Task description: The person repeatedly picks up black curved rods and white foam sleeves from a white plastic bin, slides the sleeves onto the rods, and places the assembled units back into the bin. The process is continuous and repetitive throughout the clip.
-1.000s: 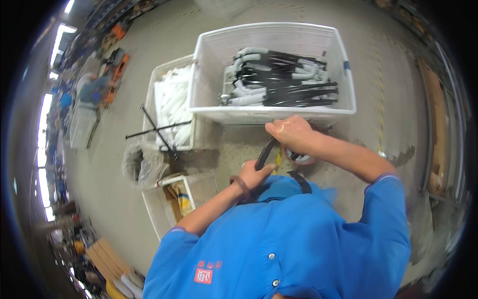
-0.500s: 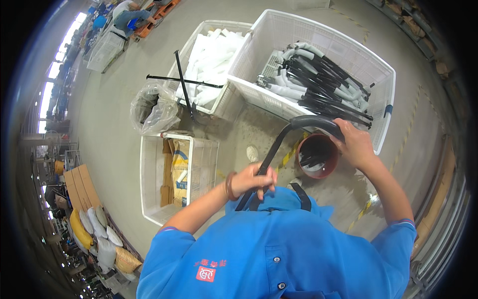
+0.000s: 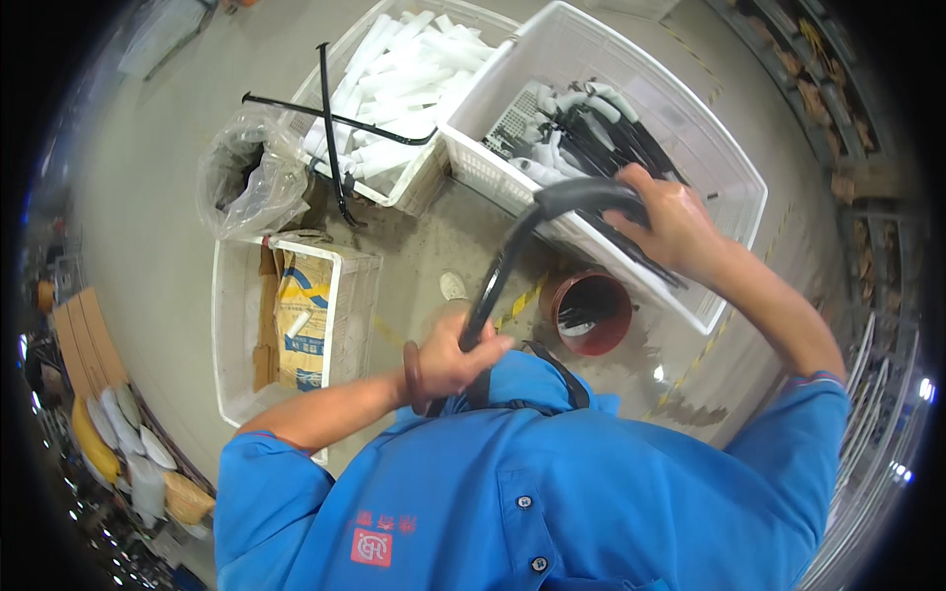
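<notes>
A bent black tube (image 3: 499,264) slants up from my waist and curves over to the right, its upper bend covered by a thick black grip sleeve (image 3: 583,196). Low on the straight part, my left hand (image 3: 455,361) is closed around the tube, which passes through the fist. At the far end of the sleeve, my right hand (image 3: 678,225) is closed with the thumb below and the fingers above. Its palm hides the tip. Behind my right hand stands a large white crate (image 3: 603,51) holding black tubes (image 3: 586,138), many with pale wrapping at the ends.
Beneath the tube stands a red bucket (image 3: 548,300) with dark pieces inside. A second crate (image 3: 422,182) holds white sleeves (image 3: 404,84); crossed black bars (image 3: 331,123) stand against it. At left are a clear plastic bag (image 3: 286,187) and a crate (image 3: 345,315) with a paper sack (image 3: 305,286).
My right hand has moved up and away with the sleeved end of the tube, now over the large crate's near wall. My left hand keeps its hold. The whole view has shifted.
</notes>
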### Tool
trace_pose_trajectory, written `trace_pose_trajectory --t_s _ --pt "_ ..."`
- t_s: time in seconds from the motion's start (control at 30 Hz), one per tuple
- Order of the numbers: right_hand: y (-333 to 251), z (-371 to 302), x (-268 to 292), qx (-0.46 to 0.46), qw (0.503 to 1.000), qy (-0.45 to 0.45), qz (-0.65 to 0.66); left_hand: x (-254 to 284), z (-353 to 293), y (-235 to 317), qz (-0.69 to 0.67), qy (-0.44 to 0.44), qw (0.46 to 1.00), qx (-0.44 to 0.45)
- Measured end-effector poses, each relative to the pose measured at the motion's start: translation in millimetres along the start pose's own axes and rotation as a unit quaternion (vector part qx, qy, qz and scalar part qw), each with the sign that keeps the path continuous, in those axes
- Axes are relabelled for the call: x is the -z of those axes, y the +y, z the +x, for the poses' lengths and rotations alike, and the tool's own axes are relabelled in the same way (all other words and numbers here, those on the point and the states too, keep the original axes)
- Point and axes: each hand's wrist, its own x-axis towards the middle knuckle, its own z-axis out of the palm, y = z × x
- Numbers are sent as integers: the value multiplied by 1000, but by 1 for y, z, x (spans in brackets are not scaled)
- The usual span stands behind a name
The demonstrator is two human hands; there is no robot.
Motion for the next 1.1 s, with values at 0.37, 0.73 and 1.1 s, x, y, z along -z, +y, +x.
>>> trace_pose_trajectory --t_s 0.37,0.73,1.1 --pt "-54 98 97 -55 817 -447 359 34 -15 31 -13 15 995 -95" --pt "-110 104 2 454 801 -243 -306 -7 18 14 1 78 989 -124" --pt "-72 133 -28 530 795 -136 -262 4 31 28 -150 49 987 24"
